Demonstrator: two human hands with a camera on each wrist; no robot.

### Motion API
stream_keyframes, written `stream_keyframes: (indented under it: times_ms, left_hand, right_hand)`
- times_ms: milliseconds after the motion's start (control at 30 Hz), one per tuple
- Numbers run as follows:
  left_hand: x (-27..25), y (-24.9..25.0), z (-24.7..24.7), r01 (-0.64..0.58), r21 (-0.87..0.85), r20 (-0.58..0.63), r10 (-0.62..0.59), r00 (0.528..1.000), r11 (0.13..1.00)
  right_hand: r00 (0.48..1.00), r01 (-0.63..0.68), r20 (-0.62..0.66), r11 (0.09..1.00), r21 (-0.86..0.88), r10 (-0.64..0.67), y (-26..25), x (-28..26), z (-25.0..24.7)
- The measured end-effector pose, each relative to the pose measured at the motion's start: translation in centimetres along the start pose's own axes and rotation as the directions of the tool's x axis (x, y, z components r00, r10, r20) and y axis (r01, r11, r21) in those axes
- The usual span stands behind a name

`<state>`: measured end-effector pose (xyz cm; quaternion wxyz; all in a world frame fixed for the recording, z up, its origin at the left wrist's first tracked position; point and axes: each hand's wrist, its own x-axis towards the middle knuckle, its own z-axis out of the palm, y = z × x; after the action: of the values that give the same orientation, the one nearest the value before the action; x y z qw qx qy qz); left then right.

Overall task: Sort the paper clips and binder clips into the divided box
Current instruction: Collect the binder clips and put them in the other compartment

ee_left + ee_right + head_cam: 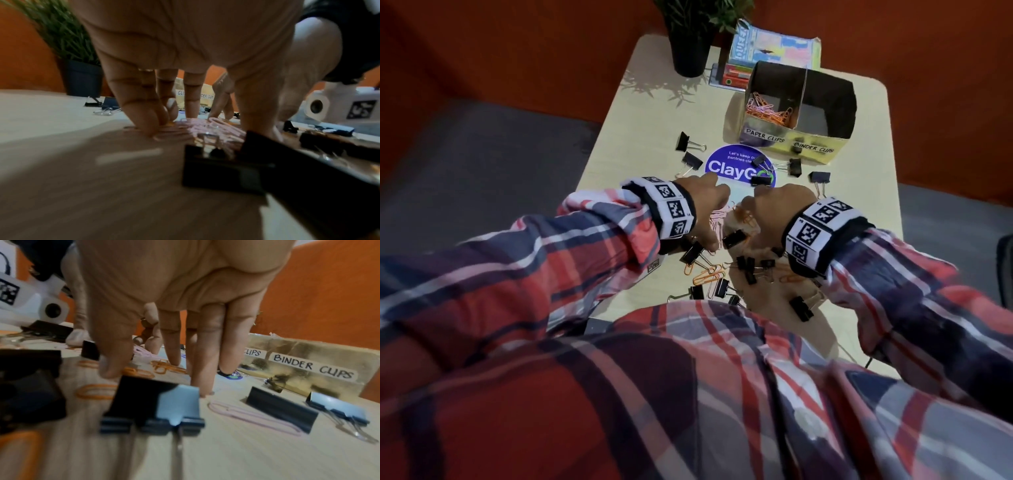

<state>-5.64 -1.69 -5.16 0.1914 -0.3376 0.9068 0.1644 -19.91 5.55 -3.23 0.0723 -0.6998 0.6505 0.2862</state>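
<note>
On the pale table (640, 120), my left hand (709, 198) and right hand (767, 202) hover close together over a heap of pink paper clips (717, 219) and orange paper clips (744, 216). Seen from the left wrist, my left hand (205, 129) points its straight fingers (148, 120) down onto the pink paper clips (207, 129). My right hand (156, 378) stands with its straight fingers (202, 382) on the table beside orange paper clips (164, 368). Black binder clips (734, 238) lie scattered around. The divided box (791, 138) stands behind, with paper clips (767, 109) in its left compartment.
A round blue sticker (726, 168) lies between my hands and the box. A potted plant (690, 44) and a stack of books (767, 48) stand at the far end. More binder clips (683, 140) sit left of the sticker, and others (801, 308) lie near the front edge.
</note>
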Motion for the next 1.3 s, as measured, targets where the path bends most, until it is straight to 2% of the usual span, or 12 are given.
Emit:
stream_keyframes:
  times_ms: [133,300,433,667,833,1000,1133,1300]
  left_hand:
    - [0.5,-0.1,-0.4,0.008,-0.033,-0.088,-0.011,0.996,0.999]
    - [0.5,-1.0,-0.7,0.004,-0.008,-0.050,-0.004,0.999,1.000]
    - [0.6,-0.9,-0.4,0.000,-0.027,-0.121,-0.003,0.993,1.000]
    - [1.1,-0.4,-1.2,-0.051,0.071,-0.147,0.061,0.987,0.996]
    - [1.4,0.9,-1.2,-0.063,0.149,-0.091,0.077,0.993,0.987]
    - [1.8,0.9,-1.3,-0.059,0.126,-0.105,0.073,0.992,0.990]
    - [1.9,-0.1,-1.7,-0.039,0.020,-0.115,0.041,0.993,0.999]
    - [1.9,-2.0,-2.7,0.028,-0.264,-0.171,-0.075,0.982,0.964]
  right_hand:
    - [0.997,-0.022,-0.075,0.997,0.075,0.028,0.2,1.0,-0.3]
    - [0.998,-0.013,-0.064,0.997,0.078,0.018,0.9,1.2,-0.2]
    - [0.996,0.000,-0.090,0.999,0.050,0.005,0.8,1.5,-0.1]
    - [0.988,0.076,-0.137,0.996,0.050,-0.069,0.2,1.4,-0.7]
    - [0.994,0.027,-0.106,0.995,0.096,-0.016,-0.6,2.2,-0.9]
    - [0.999,0.002,-0.038,0.995,0.104,0.002,-0.5,2.5,-1.6]
    - [1.000,-0.017,-0.002,0.995,0.102,0.017,0.2,2.2,-1.1]
    - [0.998,-0.063,0.013,0.984,0.169,0.062,1.8,1.4,-0.3]
